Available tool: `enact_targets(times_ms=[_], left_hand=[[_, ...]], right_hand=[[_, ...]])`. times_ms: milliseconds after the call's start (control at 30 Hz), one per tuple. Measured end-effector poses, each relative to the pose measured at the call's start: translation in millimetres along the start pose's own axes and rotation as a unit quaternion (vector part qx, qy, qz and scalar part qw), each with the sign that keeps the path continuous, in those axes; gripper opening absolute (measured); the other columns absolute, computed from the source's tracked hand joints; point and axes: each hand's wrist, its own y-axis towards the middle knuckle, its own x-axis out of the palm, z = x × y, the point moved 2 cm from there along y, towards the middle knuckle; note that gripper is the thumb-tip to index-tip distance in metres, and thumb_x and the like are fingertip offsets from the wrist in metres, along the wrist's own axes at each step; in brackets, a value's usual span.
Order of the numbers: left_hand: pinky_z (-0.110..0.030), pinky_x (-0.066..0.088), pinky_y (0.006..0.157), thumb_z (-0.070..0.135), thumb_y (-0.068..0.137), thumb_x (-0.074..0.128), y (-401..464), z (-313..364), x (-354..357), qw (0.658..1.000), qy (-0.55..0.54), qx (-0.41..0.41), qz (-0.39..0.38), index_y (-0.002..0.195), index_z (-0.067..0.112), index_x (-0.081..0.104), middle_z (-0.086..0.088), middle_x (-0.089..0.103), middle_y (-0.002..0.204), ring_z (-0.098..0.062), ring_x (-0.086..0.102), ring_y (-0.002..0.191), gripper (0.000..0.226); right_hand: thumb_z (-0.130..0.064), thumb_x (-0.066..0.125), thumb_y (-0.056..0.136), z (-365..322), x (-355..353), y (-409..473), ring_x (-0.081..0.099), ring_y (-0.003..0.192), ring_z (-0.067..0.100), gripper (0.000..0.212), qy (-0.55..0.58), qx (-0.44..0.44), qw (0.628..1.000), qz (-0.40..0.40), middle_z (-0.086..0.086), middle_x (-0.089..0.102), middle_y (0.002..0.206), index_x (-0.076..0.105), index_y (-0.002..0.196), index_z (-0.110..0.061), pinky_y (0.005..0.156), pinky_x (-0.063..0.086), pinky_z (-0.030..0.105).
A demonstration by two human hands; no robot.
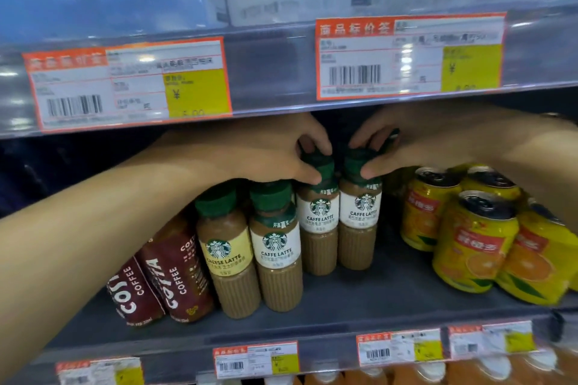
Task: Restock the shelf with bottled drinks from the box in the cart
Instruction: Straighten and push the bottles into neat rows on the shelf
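- Grey shelf [359,300] carries Costa bottles [162,284], latte bottles and orange cans [475,244].
- Left hand [275,156] is clamped on the cap of one Caffe Latte bottle [317,228].
- Right hand [416,141] grips the cap of the neighbouring bottle [359,222], both standing upright mid-shelf.

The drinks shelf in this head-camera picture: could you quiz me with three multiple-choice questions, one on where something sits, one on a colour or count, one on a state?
1. Where are the yellow orange-drink cans?
A. right of the latte bottles
B. left of the Costa bottles
C. on the shelf above

2. What colour are the latte bottles' caps?
A. red
B. green
C. white

3. What are the hands doing?
A. hanging free
B. each gripping a bottle top
C. holding one can together

Answers: 1 A, cans stand at the right. 2 B, the cheese latte bottle has a green cap. 3 B, left hand and right hand each clasp a caffe latte bottle.
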Motion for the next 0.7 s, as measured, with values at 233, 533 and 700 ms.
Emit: enact_targets(times_ms=[233,533,700], left_hand=[[-0.015,0.05,0.076,0.017,0.076,0.08,6,-2,1,0.999,-0.04,-0.019,-0.009,0.114,0.017,0.067,0.017,0.06,0.088,-0.007,0.063,0.088,0.041],[-0.013,0.051,0.074,0.019,0.074,0.082,-4,13,-4,0.998,-0.047,-0.022,-0.044,0.114,0.022,0.067,0.016,0.063,0.089,-0.004,0.064,0.088,0.042],[-0.022,0.055,0.079,0.021,0.071,0.084,-11,18,-1,0.998,-0.047,-0.018,-0.039,0.108,0.025,0.068,0.007,0.069,0.099,-0.008,0.066,0.087,0.041]], right_hand=[[-0.034,0.082,0.072,-4,-2,-6,0.064,0.096,0.002,0.029,0.031,0.002,1.0,0.003,-0.012,0.07,0.1,0.064,0.093,-0.043,0.085,0.05,0.022],[-0.045,0.08,0.069,-13,-4,-33,0.061,0.081,-0.014,0.032,0.041,0.036,0.999,0.005,-0.019,0.066,0.097,0.065,0.097,-0.048,0.073,0.043,0.01],[-0.042,0.082,0.067,-20,-5,-46,0.056,0.077,-0.022,0.03,0.045,0.032,0.998,0.011,-0.019,0.064,0.096,0.065,0.091,-0.047,0.064,0.042,-0.002]])
